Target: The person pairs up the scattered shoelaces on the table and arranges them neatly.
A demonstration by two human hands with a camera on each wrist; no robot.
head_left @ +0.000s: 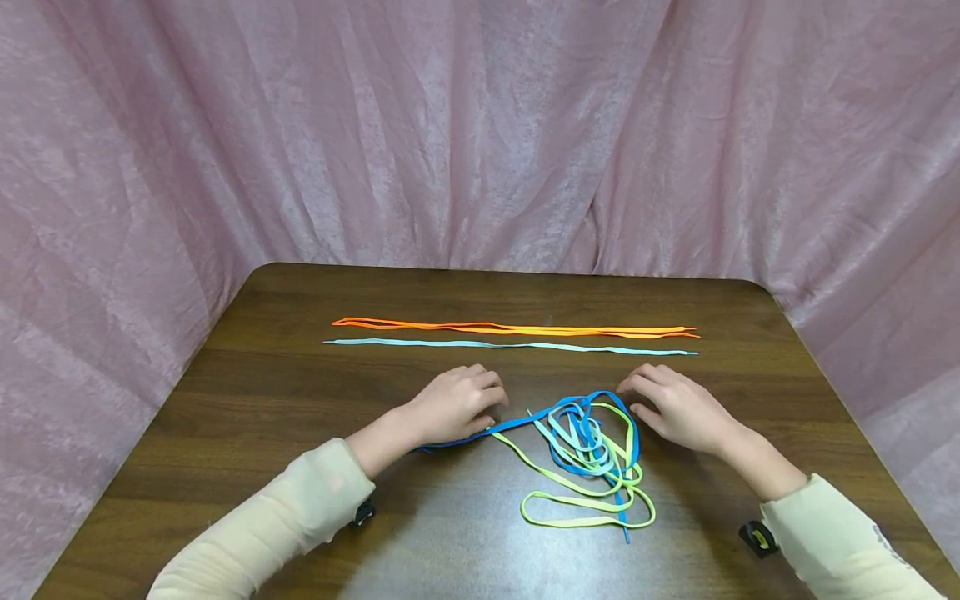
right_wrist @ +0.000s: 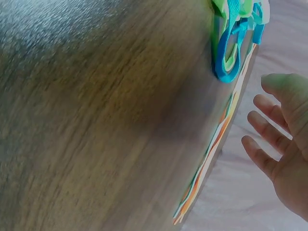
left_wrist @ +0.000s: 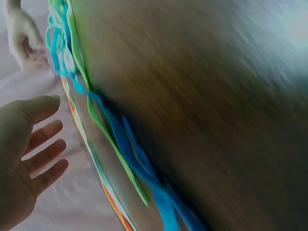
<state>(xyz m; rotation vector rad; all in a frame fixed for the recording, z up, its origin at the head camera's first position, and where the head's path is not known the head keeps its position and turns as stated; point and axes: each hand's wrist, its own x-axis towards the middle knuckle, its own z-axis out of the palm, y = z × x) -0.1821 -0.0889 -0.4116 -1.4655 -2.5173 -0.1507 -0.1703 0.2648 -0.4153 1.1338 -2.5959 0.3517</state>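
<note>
The left hand [head_left: 457, 406] and right hand [head_left: 678, 410] are held empty and loosely spread beside the lace tangle [head_left: 588, 454] right of centre on the tabletop [head_left: 450, 546], and the blue lace [head_left: 525, 421] is best eased leftward slowly.

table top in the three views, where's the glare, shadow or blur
Head view: pale glare on the near table, soft shadows either side, tangled laces fairly crisp; left wrist view: glare at upper right, wood grain smeared; right wrist view: glare at upper left, grain soft and streaky.
</note>
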